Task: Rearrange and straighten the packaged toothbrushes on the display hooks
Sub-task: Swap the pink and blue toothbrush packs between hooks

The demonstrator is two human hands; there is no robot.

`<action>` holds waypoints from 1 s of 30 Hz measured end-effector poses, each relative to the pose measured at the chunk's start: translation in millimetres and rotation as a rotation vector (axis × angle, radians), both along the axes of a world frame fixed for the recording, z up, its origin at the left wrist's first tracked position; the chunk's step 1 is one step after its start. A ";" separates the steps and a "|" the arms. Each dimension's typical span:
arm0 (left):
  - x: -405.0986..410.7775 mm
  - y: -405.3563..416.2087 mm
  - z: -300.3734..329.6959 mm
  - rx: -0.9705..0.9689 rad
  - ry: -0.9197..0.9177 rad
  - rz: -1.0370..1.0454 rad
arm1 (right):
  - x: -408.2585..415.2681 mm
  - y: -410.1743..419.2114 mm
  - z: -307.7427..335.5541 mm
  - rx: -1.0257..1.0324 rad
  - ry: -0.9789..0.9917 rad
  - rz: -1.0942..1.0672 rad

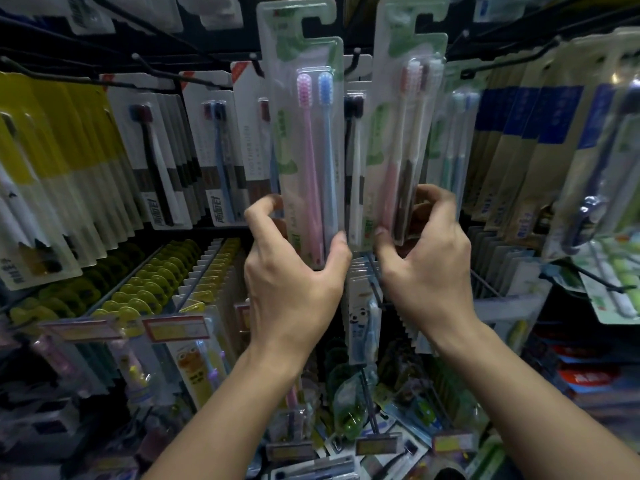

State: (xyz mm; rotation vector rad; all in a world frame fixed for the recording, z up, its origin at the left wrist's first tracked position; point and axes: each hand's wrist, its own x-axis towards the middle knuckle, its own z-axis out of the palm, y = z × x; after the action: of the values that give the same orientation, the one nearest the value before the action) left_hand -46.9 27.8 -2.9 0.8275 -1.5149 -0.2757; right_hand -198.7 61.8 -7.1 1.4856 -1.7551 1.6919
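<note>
At nine o'clock the yellow-backed packs [52, 161] hang in a neat, even rank, and just right of them the white-carded packs [162, 150] sit equally square on their hooks; that stretch looks finished. At the centre the work appears to be midway. The left hand [291, 271] pinches the foot of the pink-and-blue toothbrush pack [311, 140] between thumb and curled fingers, holding it upright. Just beside it, toward one o'clock, the right hand [426, 258] pinches the bottom of the pink-and-brown toothbrush pack [405, 133] the same way. Both packs stand apart from each other, their hanger slots near twelve o'clock; whether either sits on a hook cannot be told. At three o'clock the blue-topped packs [540, 140] hang in a fairly orderly fan. Toward six o'clock the children's packs [360, 327] look jumbled, likely still to do. The display is a dark wire hook rack [152, 69] in a dim shop aisle.
</note>
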 end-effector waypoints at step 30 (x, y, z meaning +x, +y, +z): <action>-66.8 21.3 -7.4 -0.014 -0.085 -0.079 | -64.5 35.1 -6.2 0.043 -0.074 -0.160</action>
State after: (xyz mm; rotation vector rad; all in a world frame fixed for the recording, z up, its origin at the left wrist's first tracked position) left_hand -113.7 49.1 -10.2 0.7773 -1.6297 -0.2908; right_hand -263.2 96.9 -13.3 1.2764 -1.9045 1.6577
